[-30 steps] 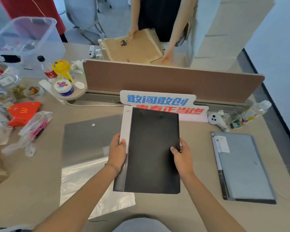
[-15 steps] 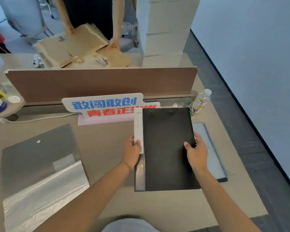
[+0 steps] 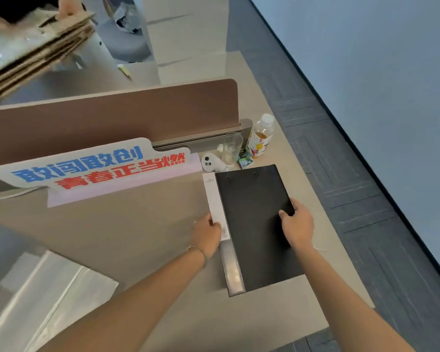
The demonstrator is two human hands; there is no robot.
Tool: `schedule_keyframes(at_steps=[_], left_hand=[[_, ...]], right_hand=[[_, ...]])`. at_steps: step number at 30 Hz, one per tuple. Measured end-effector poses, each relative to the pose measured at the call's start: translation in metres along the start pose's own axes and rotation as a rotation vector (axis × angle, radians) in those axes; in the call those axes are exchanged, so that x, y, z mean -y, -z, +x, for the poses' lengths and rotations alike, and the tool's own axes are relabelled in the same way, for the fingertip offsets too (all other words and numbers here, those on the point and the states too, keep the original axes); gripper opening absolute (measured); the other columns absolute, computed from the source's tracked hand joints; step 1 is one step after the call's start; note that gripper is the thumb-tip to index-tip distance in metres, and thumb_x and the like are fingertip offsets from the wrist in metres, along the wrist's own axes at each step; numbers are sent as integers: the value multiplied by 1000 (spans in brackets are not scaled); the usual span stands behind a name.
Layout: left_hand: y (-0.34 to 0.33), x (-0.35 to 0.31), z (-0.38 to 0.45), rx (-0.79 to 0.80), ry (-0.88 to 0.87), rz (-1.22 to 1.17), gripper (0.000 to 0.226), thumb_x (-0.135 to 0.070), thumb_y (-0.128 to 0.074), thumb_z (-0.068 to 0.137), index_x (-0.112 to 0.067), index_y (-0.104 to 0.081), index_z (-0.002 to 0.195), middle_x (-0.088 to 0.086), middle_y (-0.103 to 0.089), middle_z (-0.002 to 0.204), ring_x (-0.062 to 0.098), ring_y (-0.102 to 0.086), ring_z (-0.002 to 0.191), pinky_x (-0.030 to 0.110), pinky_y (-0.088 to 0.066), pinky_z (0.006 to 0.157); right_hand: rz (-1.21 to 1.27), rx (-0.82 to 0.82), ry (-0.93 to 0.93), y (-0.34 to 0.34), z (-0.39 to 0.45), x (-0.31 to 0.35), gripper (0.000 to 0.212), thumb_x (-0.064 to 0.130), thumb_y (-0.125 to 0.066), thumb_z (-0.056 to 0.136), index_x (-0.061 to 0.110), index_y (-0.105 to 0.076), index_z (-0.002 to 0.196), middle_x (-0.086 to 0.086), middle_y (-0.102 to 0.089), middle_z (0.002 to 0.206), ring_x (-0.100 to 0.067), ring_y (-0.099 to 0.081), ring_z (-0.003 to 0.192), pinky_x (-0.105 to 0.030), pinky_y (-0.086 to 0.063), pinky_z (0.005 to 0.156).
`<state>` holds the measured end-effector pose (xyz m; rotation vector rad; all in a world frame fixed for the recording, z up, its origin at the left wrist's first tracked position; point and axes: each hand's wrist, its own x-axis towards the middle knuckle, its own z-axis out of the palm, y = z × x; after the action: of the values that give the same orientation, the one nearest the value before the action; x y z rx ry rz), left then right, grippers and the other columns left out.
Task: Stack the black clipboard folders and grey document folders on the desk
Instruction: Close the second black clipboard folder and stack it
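A black clipboard folder (image 3: 254, 219) with a white label strip along its left spine lies flat at the right end of the desk (image 3: 142, 240). My left hand (image 3: 206, 235) grips its left edge at the label. My right hand (image 3: 296, 224) presses on its right edge, fingers on top. The grey document folder seen there earlier is hidden under the black one. A second grey folder (image 3: 3, 252) lies at the far left edge, partly under a clear plastic sleeve (image 3: 46, 301).
A blue-and-red lettered sign (image 3: 92, 166) stands before the brown divider (image 3: 112, 115). A white controller (image 3: 211, 163), a clear cup (image 3: 231, 148) and a drink bottle (image 3: 261, 135) crowd just behind the folder. The desk's right edge drops to grey carpet (image 3: 353, 199). A person handles cardboard (image 3: 36, 47) beyond.
Both hands carried the black clipboard folder from the desk's middle to the right and set it down over the grey folder there, which is now covered. The view swung right.
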<state>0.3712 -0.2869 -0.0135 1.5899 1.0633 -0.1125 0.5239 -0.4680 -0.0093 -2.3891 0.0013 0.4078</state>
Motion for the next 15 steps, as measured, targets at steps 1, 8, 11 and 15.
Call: schedule_keyframes(at_steps=[1,8,11,15], left_hand=[[-5,-2,1,-1,11,12,28,-13,-44,79,-11,-68,92,12,-73,87,30,-63,77,40,-52,74],[-24,-8,15,-71,58,94,28,-3,-44,80,-6,-68,93,13,-71,91,32,-62,81,31,-43,60],[-26,-6,22,-72,64,99,32,-11,-40,74,-5,-66,92,15,-69,93,34,-61,79,29,-40,57],[-32,-1,32,-57,67,118,37,-16,-37,69,-8,-67,90,13,-70,94,34,-63,84,33,-44,64]], right_hand=[[-17,4,-8,-2,7,-4,52,23,-64,88,22,-56,139,-3,-65,131,-29,-60,121,-40,-49,101],[1,33,-66,-24,26,-18,51,11,-53,97,16,-48,148,-9,-58,142,-31,-54,129,-39,-41,109],[-9,19,-48,-29,28,-20,50,8,-52,95,16,-51,145,-9,-62,136,-33,-57,124,-39,-43,105],[-59,9,-58,-34,35,-28,52,14,-52,93,20,-50,145,-6,-64,132,-32,-59,121,-46,-48,106]])
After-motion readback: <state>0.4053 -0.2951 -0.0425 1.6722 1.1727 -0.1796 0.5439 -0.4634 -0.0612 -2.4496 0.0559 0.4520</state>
